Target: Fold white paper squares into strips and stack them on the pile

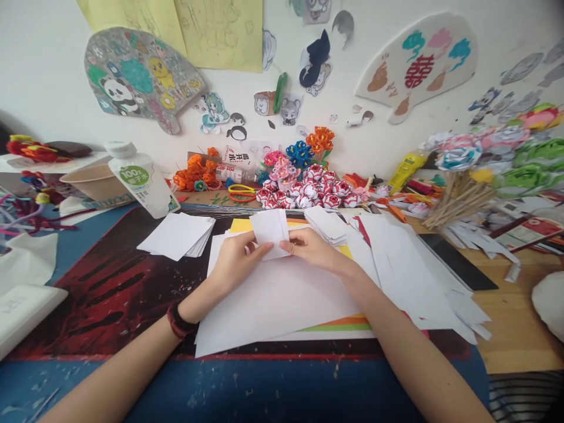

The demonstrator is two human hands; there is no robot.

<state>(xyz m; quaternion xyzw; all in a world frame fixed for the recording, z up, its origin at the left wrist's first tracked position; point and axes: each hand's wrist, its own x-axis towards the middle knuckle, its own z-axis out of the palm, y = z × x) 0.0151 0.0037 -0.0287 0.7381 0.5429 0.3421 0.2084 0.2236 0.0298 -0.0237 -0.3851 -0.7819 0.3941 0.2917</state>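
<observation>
A small folded piece of white paper (269,228) is held upright between my two hands. My left hand (238,258) pinches its lower left side, thumb in front. At its right edge, the thumb and fingers of my right hand (306,247) are closed on the same paper. Beneath both hands lies a large white sheet (282,299), with yellow, orange and green sheets showing under it. Left of my hands rests a stack of white paper squares (178,235). Just behind my right hand is a smaller pile of white paper pieces (328,225).
More white sheets (409,270) spread to the right, beside a dark flat panel (458,261). Red-and-white paper flowers (315,191) line the back near the wall. A white bottle (141,179) stands tilted at back left. Bundled sticks (453,200) bear flowers at right.
</observation>
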